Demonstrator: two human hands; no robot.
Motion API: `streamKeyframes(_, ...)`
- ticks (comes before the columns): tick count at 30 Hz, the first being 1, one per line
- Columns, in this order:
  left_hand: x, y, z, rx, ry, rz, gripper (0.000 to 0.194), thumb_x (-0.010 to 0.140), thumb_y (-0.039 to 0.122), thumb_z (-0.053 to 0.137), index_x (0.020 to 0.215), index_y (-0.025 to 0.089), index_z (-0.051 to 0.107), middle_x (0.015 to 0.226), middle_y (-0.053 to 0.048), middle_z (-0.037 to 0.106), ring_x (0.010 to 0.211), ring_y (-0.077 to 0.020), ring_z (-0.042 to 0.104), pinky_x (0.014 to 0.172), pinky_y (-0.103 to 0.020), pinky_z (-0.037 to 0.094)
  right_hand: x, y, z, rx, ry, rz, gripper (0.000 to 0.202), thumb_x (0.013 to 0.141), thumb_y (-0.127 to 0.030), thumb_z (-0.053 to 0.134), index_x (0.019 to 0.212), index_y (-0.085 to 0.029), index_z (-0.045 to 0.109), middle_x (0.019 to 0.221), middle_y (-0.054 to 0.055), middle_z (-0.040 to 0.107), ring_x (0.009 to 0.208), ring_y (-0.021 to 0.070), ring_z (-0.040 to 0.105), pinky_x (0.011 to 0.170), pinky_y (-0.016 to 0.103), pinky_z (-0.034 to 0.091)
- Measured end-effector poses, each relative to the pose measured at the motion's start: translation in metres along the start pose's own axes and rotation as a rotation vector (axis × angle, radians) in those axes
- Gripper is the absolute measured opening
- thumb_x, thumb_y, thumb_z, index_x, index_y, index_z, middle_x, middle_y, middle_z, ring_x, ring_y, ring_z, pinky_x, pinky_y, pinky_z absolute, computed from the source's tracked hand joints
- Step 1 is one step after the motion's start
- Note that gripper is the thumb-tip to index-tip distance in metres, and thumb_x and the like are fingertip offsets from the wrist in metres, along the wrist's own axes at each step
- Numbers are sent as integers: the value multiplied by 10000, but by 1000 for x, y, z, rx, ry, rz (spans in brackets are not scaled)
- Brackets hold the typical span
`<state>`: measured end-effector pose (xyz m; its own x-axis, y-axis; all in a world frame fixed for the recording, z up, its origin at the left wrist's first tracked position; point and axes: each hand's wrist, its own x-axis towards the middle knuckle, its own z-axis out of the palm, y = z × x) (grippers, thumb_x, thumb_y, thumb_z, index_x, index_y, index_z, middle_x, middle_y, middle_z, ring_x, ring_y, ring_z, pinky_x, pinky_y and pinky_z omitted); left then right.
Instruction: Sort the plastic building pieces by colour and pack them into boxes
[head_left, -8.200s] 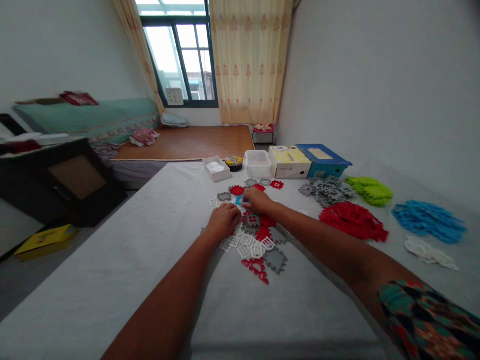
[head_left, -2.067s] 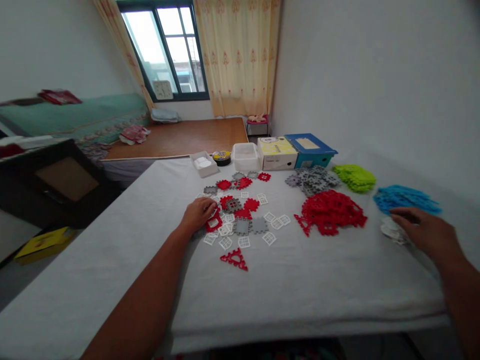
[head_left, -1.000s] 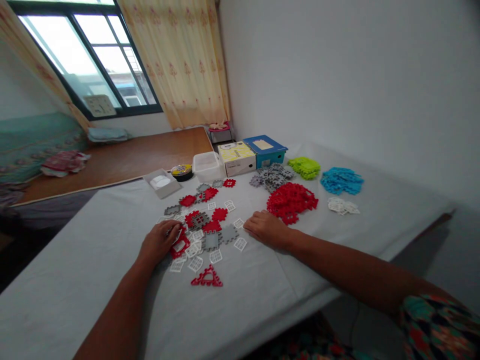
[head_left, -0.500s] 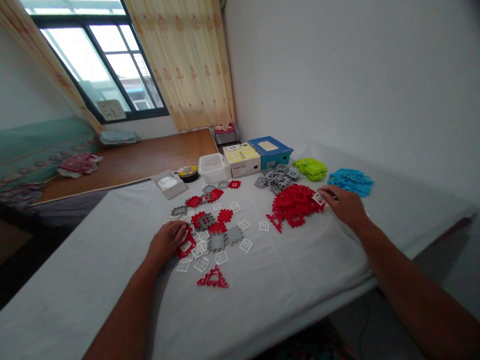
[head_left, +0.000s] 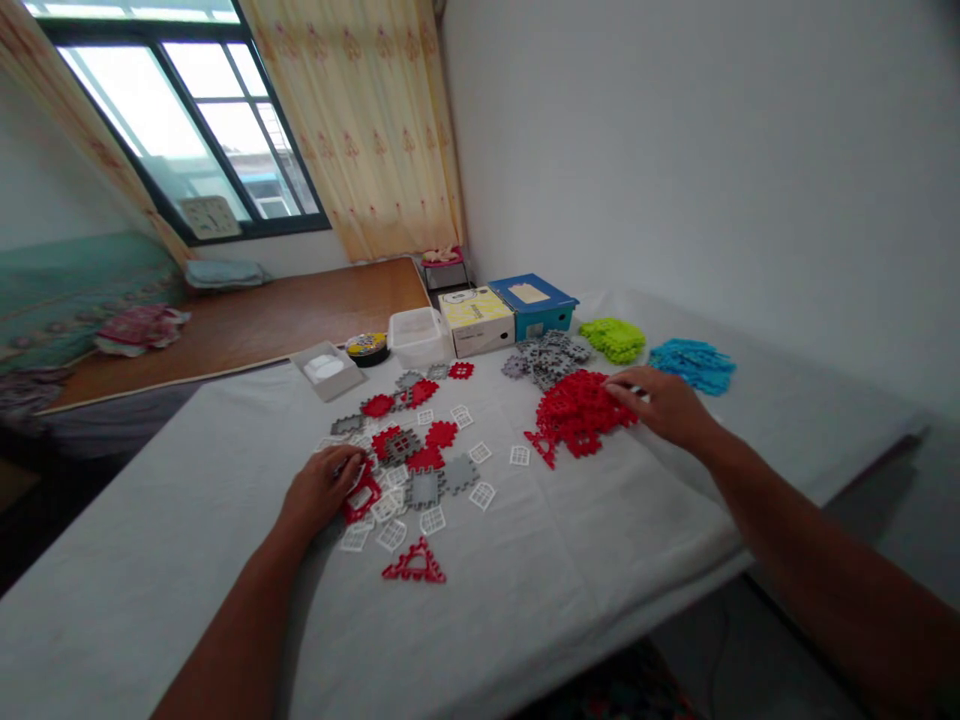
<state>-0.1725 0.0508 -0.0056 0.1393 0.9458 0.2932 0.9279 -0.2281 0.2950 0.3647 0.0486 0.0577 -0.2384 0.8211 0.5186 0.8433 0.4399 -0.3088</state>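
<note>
My left hand (head_left: 321, 488) is at the left of the scattered pieces, its fingers curled at the edge of a red toothed building piece (head_left: 365, 496) with a square opening. Its fingertips are partly hidden. My right hand (head_left: 664, 402) reaches over the right side of a heap of red building pieces (head_left: 577, 412), thumb and forefinger apart, fingertips touching the heap. No held piece shows in it. White lattice window pieces (head_left: 391, 536) lie around the left group, among grey toothed plates (head_left: 424, 488). A red triangular piece (head_left: 415, 562) rests nearer me.
Behind the red heap are piles of grey pieces (head_left: 553, 358), green pieces (head_left: 613, 341) and blue pieces (head_left: 691, 366). A blue box (head_left: 534, 303), a yellow-white box (head_left: 478, 322), a clear tub (head_left: 418, 338) and a round black tin (head_left: 367, 349) stand along the back.
The white window piece that was between my right fingers no longer shows there. My right fingers now stretch farther left over the red heap. My left hand stays by the red piece.
</note>
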Motion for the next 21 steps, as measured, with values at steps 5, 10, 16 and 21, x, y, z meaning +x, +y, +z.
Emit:
streamKeyframes(5, -2, 4, -2, -11, -21, -1, 448, 906, 512, 360, 1004, 215, 681, 1078, -85, 702, 1015, -251, 638, 913, -374, 492, 31, -81, 47, 70, -376, -370, 242, 925, -265, 544, 1108, -185, 682, 1092, 98, 703, 1017, 210, 612, 907, 347, 458)
streamKeyframes(10, -4, 2, -1, 0, -26, -9, 421, 918, 493, 366, 1015, 228, 679, 1085, -73, 697, 1015, -242, 624, 912, -366, 482, 30, -107, 90, -172, -591, -453, 183, 847, -282, 673, 996, -177, 690, 999, 101, 701, 975, 245, 597, 820, 335, 449)
streamKeyframes(16, -4, 3, -1, -21, -27, -7, 388, 920, 467, 387, 999, 226, 681, 1071, -71, 699, 1012, -241, 622, 918, -372, 477, 13, -105, 106, -218, -492, -480, 92, 896, -206, 587, 897, -163, 668, 911, 91, 686, 853, 206, 590, 768, 316, 402)
streamKeyframes(21, -4, 5, -3, -23, -28, -15, 387, 909, 472, 396, 1008, 226, 677, 1070, -73, 698, 1010, -242, 622, 923, -376, 482, 5, -105, 106, -173, -410, -488, 125, 884, -123, 568, 948, -160, 668, 891, 81, 695, 832, 200, 603, 739, 314, 395)
